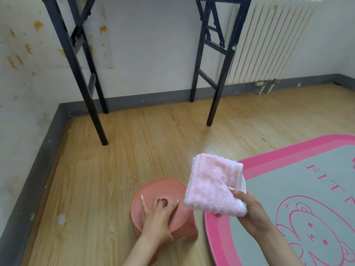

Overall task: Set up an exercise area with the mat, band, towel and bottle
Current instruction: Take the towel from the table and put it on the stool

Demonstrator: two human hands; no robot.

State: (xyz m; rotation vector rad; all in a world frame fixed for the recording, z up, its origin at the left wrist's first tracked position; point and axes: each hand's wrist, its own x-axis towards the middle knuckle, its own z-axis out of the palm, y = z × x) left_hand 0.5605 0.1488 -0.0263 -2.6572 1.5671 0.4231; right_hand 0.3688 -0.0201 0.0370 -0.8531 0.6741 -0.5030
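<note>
Right hand pinches folded towel over laid mat edge; left hand, fingers spread, hooks stool hole; band, bottle unseen.

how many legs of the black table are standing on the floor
4: near left leg, far left leg, near right leg, far right leg. None seems hidden.

Pink letters on mat, seemingly "FIT…", rest cut off

One head-worn camera looks forward and down, close over left hand and right hand.
</note>
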